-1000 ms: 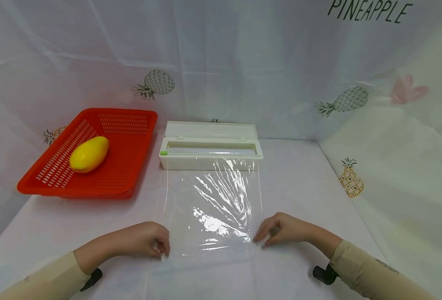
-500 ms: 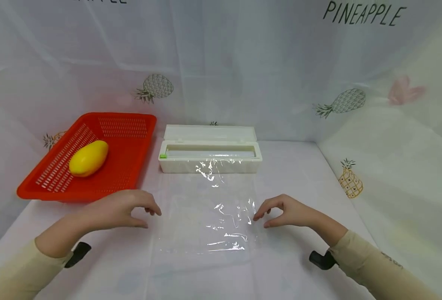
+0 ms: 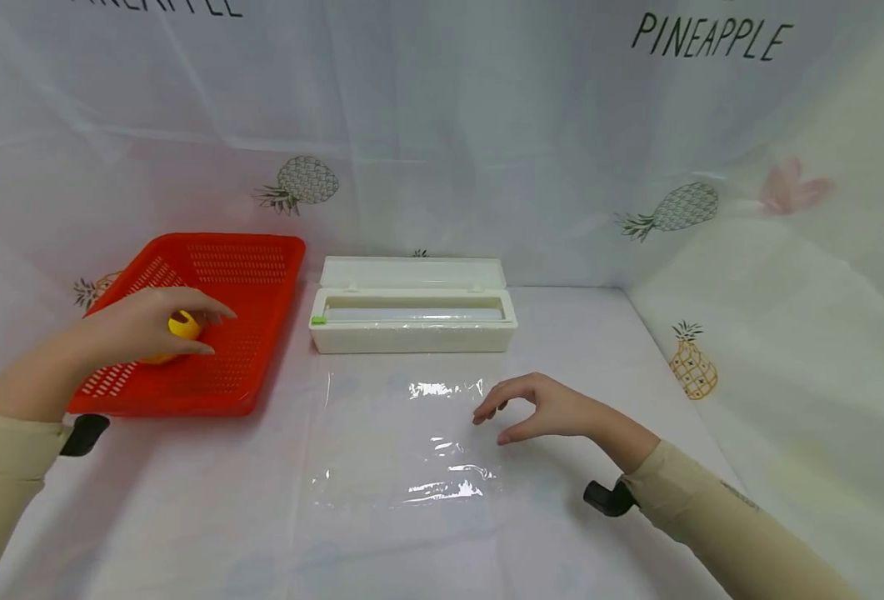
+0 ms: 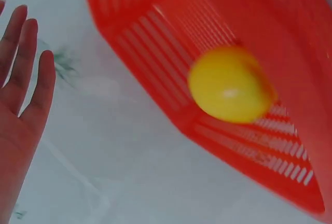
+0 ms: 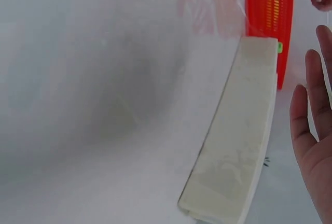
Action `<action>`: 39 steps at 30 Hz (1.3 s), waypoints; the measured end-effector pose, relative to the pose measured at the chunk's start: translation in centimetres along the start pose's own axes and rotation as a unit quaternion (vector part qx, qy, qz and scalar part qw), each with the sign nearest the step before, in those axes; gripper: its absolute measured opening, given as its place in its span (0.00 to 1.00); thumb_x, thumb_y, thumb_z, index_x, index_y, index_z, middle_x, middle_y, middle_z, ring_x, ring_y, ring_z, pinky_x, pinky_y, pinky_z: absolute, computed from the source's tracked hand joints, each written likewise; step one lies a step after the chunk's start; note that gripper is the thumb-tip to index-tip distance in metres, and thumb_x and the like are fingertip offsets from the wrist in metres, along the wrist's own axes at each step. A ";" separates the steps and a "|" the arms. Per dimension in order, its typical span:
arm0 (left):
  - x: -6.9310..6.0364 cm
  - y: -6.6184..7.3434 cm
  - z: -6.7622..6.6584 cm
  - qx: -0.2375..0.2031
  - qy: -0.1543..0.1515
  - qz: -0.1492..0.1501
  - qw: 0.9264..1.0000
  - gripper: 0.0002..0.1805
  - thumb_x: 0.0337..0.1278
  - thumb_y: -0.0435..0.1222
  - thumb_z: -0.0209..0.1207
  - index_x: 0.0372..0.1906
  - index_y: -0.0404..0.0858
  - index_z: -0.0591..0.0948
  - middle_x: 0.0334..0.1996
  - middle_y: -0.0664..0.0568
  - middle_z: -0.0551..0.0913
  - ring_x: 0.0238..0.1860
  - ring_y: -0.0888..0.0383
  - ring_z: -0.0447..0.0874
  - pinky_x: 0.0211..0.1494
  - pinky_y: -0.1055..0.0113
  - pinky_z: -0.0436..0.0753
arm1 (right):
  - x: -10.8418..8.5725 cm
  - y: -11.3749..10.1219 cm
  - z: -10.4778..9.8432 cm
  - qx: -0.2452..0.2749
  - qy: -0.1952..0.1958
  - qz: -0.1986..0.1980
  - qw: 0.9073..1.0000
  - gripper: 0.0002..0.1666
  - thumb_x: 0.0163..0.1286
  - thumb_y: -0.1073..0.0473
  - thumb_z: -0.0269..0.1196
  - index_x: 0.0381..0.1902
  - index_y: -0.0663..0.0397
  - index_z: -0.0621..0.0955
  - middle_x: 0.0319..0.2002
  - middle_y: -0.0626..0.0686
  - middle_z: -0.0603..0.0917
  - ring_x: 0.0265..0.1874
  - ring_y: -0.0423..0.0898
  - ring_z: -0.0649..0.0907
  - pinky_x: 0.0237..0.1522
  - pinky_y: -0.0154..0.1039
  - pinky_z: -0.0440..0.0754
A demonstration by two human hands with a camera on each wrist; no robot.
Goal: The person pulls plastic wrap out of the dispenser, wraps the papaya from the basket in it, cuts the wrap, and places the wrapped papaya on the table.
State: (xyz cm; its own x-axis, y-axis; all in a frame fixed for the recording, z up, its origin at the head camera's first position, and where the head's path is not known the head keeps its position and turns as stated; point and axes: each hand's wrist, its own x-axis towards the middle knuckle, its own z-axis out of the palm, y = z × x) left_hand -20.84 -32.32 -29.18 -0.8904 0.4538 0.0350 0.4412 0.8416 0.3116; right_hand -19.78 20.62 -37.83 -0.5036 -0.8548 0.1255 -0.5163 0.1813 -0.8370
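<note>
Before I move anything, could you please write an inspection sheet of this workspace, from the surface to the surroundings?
surface: white cloth, faint creases
box: lid tipped back, roll inside
film: clear, spread before the box, shiny creases; join to the roll unclear
basket: red, left of the box
fruit: yellow, in the basket
clutter: nothing seen
left grip: over the basket near the fruit, holding nothing
right grip: near the film's right edge, fingers and thumb apart, holding nothing
cables: nothing seen
surroundings: white curtain, pineapple prints
</note>
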 end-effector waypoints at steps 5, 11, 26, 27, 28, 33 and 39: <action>2.3 -3.0 -1.1 0.008 -0.017 -0.039 0.999 0.25 0.49 0.35 0.72 0.56 0.41 0.81 0.48 0.45 0.80 0.49 0.45 0.76 0.44 0.50 0.81 | 2.0 0.2 -0.3 0.002 0.007 0.005 1.000 0.20 0.59 0.65 0.72 0.50 0.53 0.84 0.47 0.48 0.86 0.50 0.48 0.82 0.53 0.46 0.77; 4.1 -6.2 -1.0 0.031 -0.049 -0.075 0.995 0.31 0.49 0.37 0.72 0.60 0.36 0.76 0.55 0.33 0.74 0.54 0.35 0.70 0.48 0.38 0.77 | 4.6 0.8 -0.2 0.011 0.007 0.025 1.000 0.21 0.58 0.66 0.72 0.50 0.53 0.84 0.48 0.47 0.85 0.50 0.47 0.81 0.54 0.53 0.75; 4.4 -12.3 0.2 -0.075 -0.205 -0.167 0.962 0.54 0.41 0.45 0.74 0.71 0.36 0.55 0.60 0.19 0.52 0.56 0.20 0.49 0.51 0.25 0.65 | 6.7 1.2 0.7 0.022 -0.018 0.033 0.999 0.22 0.58 0.61 0.73 0.52 0.55 0.83 0.47 0.45 0.86 0.51 0.49 0.81 0.54 0.61 0.73; 4.3 -12.4 0.2 -0.084 -0.216 -0.173 0.957 0.54 0.42 0.45 0.74 0.71 0.36 0.54 0.60 0.19 0.51 0.56 0.20 0.48 0.51 0.25 0.65 | 6.7 1.3 0.7 0.025 -0.019 0.033 0.999 0.22 0.58 0.61 0.73 0.52 0.54 0.83 0.47 0.45 0.86 0.51 0.48 0.81 0.54 0.62 0.73; 4.3 -12.6 0.2 -0.095 -0.225 -0.178 0.953 0.54 0.43 0.45 0.74 0.72 0.37 0.54 0.60 0.20 0.50 0.56 0.20 0.47 0.52 0.26 0.65 | 6.7 1.3 0.7 0.026 -0.019 0.034 0.999 0.22 0.58 0.60 0.72 0.52 0.55 0.83 0.47 0.46 0.86 0.51 0.47 0.81 0.54 0.61 0.73; 4.3 -12.8 0.2 -0.111 -0.247 -0.194 0.943 0.55 0.44 0.45 0.73 0.73 0.35 0.52 0.59 0.19 0.47 0.55 0.20 0.44 0.53 0.25 0.63 | 6.8 1.6 0.9 0.037 -0.018 0.038 0.998 0.23 0.58 0.62 0.73 0.52 0.58 0.83 0.47 0.48 0.86 0.50 0.47 0.82 0.54 0.61 0.73; 4.4 -12.8 0.5 -0.079 -0.249 -0.197 0.945 0.56 0.36 0.44 0.75 0.72 0.35 0.57 0.58 0.18 0.52 0.54 0.20 0.48 0.53 0.26 0.64 | 7.3 1.9 1.4 0.044 -0.015 0.043 0.998 0.23 0.57 0.64 0.73 0.51 0.61 0.83 0.47 0.51 0.86 0.50 0.52 0.82 0.54 0.60 0.74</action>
State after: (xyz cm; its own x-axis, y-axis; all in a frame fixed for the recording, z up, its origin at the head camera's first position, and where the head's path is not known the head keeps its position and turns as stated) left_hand -30.33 -40.94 -33.53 -0.8021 0.2291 -0.5515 0.0299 0.9377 0.3461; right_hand -23.43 14.06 -39.21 -0.5210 -0.8528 0.0362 -0.4094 0.2124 -0.8873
